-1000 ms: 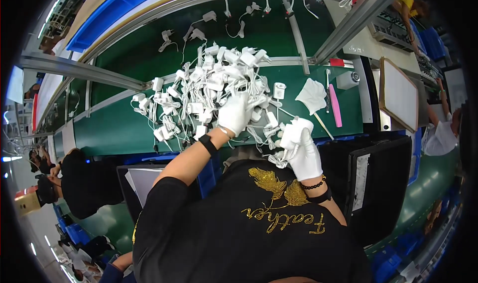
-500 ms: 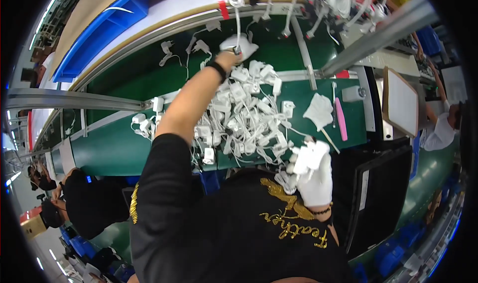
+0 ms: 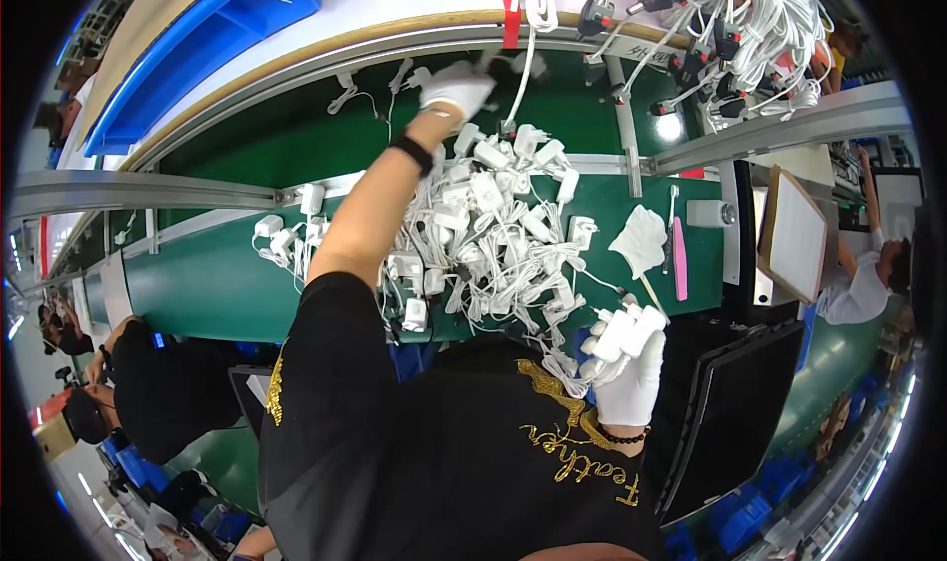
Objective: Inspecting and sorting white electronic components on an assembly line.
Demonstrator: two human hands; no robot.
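My left hand (image 3: 459, 89), in a white glove, reaches over the heap to the far green strip, near some white adapters there. Its fingers are smeared by motion, so what they hold, if anything, is unclear. In a white glove too, my right hand (image 3: 631, 383) is closed round a few white power adapters (image 3: 625, 330), close to my body; their white cables (image 3: 564, 369) hang beside it. Between the hands lies a tangled heap of white power adapters with cables (image 3: 488, 196) on the green work surface (image 3: 197, 290).
White cables with black connectors (image 3: 730, 43) hang at the upper right. Right of the heap lie a crumpled white glove (image 3: 641, 240), a pink strip-shaped tool (image 3: 680, 260) and a toothbrush (image 3: 673, 206). Metal posts (image 3: 148, 196) flank the bench. A blue tray (image 3: 197, 53) stands far left.
My left hand has moved slightly left, away from the hanging cable. My right hand stays near my body with the adapters, which have tilted a little. The whole view has shifted somewhat.
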